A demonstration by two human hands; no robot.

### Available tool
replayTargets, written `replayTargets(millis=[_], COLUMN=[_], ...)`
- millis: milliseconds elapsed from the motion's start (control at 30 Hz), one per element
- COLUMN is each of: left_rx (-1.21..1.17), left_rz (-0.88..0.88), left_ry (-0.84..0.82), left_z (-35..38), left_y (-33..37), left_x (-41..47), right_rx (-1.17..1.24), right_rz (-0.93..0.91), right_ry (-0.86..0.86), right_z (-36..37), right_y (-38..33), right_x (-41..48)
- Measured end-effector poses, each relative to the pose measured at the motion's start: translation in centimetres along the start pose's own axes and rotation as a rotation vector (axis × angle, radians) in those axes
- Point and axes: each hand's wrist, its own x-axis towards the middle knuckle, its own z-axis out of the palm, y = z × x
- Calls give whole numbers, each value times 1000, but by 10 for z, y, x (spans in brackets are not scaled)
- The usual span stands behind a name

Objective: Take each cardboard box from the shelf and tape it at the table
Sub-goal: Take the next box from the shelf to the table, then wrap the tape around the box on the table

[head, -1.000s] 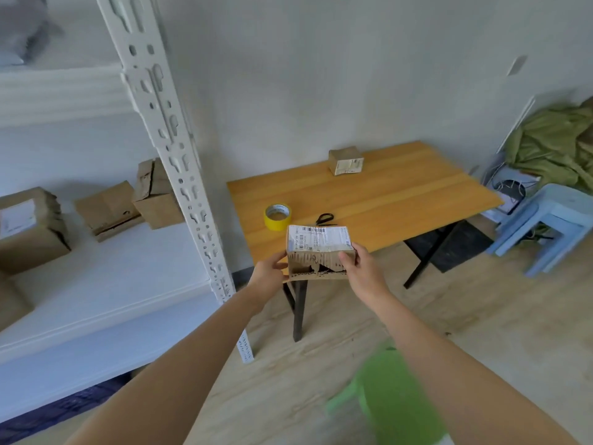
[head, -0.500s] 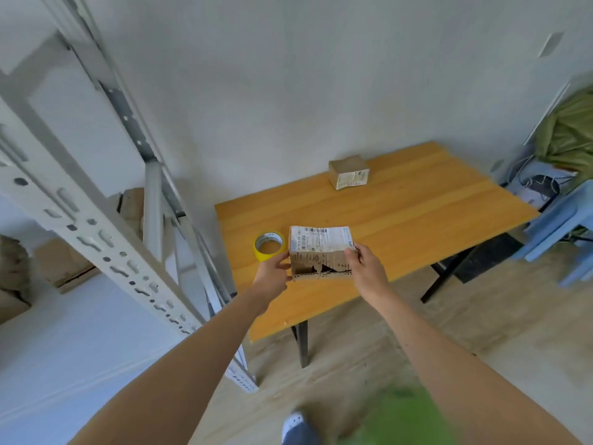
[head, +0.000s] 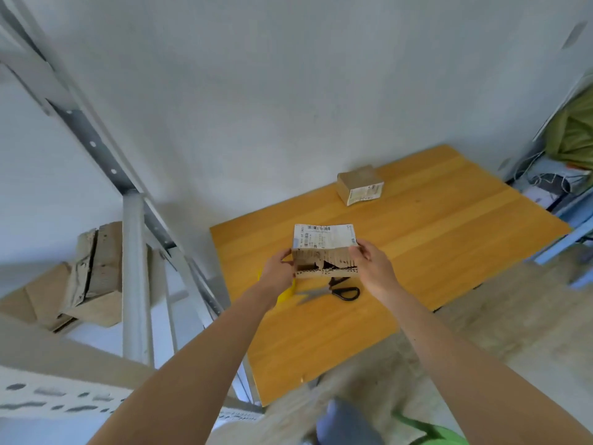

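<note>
Head view: both hands (head: 278, 271) (head: 373, 268) hold box (head: 324, 252) level, long axis left-right.

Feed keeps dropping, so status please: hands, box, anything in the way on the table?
Left hand and right hand grip the box, one each end. Box in the air over the table. Scissors and yellow tape lie on it close by.

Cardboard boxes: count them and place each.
4. Held box, between left hand and right hand over the table; far box, on the table by the wall; tall box and flat box on the shelf, which may hide more.
</note>
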Motion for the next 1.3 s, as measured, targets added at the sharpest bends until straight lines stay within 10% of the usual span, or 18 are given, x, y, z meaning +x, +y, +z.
replayTargets(millis=[1300], left_rx=[151], left_rz=[-68], left_ry=[452], left_z=[46], left_y=[29], left_x=[163], right_rx=[-169], right_rz=[-40], right_ry=[-627], right_z=[16], right_y=[15], right_x=[265])
